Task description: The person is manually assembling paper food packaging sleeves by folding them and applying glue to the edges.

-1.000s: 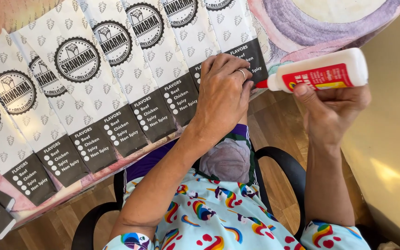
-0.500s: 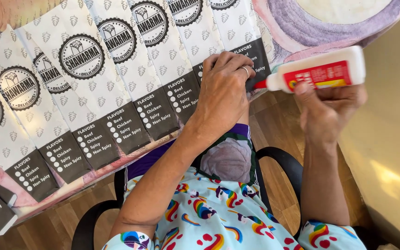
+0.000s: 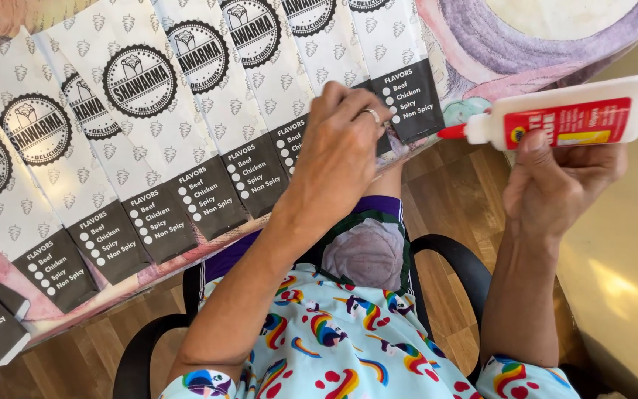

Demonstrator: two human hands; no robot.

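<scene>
A person seated at a bench (image 3: 481, 44) covered in a painted purple-and-cream cloth worked along a fanned row of white paper sleeves with black printed bottom bands (image 3: 208, 140). The left hand (image 3: 341, 151) pressed down with fingers curled onto the black band of a sleeve near the right end of the row (image 3: 415, 100), pinning it flat at the bench's edge. The right hand (image 3: 555, 185) was closed around a white plastic glue bottle with a red label and red nozzle (image 3: 566, 114), held just off the bench edge above the wooden floor (image 3: 444, 192). The bottle lay nearly level, its long axis running left to right and tilted slightly downward at the nozzle, which pointed left toward the pinned sleeve, close to it but apart. Whether glue had reached the tip could not be told from this angle. Done well, the step called for a steady hold on the paper, the nozzle brought to the band's edge, and a light, even squeeze.
</scene>
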